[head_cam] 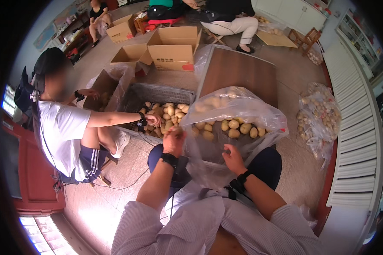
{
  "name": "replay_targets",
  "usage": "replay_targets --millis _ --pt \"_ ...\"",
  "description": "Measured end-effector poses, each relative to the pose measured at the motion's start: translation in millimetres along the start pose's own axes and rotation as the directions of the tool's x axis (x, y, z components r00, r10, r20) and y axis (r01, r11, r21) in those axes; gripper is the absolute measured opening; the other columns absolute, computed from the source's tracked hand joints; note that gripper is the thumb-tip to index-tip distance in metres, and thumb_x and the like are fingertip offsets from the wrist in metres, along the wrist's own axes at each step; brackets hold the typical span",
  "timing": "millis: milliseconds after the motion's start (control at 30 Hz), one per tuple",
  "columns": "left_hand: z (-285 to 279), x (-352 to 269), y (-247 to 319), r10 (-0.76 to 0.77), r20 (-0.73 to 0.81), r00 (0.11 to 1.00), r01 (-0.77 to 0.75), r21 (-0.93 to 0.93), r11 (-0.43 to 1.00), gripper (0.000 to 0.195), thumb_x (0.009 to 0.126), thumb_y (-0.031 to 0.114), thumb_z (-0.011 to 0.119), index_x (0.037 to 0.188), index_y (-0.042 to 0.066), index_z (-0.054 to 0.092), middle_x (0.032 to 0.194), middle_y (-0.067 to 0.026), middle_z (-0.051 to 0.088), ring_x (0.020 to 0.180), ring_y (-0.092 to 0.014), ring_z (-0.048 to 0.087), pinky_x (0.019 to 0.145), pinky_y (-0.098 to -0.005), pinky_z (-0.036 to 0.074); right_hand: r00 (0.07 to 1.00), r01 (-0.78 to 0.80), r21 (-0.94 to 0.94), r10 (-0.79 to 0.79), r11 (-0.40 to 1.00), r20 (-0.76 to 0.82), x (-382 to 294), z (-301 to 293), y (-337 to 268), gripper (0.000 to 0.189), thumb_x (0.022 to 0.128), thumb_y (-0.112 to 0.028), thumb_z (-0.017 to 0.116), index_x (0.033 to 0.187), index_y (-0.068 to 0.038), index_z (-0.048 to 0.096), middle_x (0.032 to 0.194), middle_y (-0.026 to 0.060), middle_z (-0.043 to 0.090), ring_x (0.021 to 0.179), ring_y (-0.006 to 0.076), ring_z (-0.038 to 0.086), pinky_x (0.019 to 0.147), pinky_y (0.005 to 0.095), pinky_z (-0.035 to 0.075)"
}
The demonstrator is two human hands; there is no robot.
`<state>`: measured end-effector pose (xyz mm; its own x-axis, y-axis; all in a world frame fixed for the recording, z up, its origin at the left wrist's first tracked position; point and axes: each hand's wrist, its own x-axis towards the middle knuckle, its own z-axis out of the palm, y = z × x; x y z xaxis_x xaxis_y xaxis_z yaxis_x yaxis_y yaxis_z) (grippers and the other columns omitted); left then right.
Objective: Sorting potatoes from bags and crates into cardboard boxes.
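Note:
Several potatoes [234, 133] lie in a clear plastic bag [265, 111] in front of me, its mouth spread towards my lap. My right hand [234, 159] is over the near part of the bag, fingers apart and holding nothing visible. Beside the bag's left edge, my left hand [174, 142] is raised at the near right corner of a grey plastic crate [166, 90]. Its fingers are bent and blurred, so whether a potato is in them is unclear. More potatoes [170, 110] are heaped in the crate.
A co-worker's hand [153, 120] reaches into the crate from the left. Behind it stand a bag-lined box [99, 81] and open cardboard boxes [174, 52]. A brown board [239, 68] lies beyond my bag. Another filled plastic bag [319, 114] rests at right. A cable [124, 188] crosses the floor.

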<state>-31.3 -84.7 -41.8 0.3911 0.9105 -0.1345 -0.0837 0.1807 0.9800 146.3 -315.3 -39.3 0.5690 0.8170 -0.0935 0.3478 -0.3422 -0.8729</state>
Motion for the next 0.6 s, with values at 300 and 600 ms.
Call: replay_targets --millis 300,600 --pt "-41 47 -27 0.465 0.120 0.877 -0.333 0.850 0.409 0.019 0.074 0.014 0.078 0.086 0.006 0.065 0.081 -0.0095 0.065 0.094 -0.032 0.060 0.084 -0.0421 0.047 0.996 -0.024 -0.238 0.003 0.971 -0.087 27 -4 26 0.045 0.082 -0.012 0.064 0.124 -0.001 0.049 0.123 0.0221 0.051 0.112 0.0399 0.051 0.095 0.0429 0.044" --pt "-49 66 -51 0.354 0.232 0.906 -0.331 0.910 0.249 0.030 0.080 0.018 0.072 0.103 0.000 0.065 0.098 -0.0151 0.068 0.096 -0.033 0.065 0.082 -0.0408 0.052 0.991 0.076 -0.355 -0.111 0.932 -0.079 70 -23 26 0.046 0.081 -0.012 0.061 0.123 -0.001 0.047 0.122 0.0236 0.047 0.111 0.0440 0.051 0.095 0.0470 0.044"
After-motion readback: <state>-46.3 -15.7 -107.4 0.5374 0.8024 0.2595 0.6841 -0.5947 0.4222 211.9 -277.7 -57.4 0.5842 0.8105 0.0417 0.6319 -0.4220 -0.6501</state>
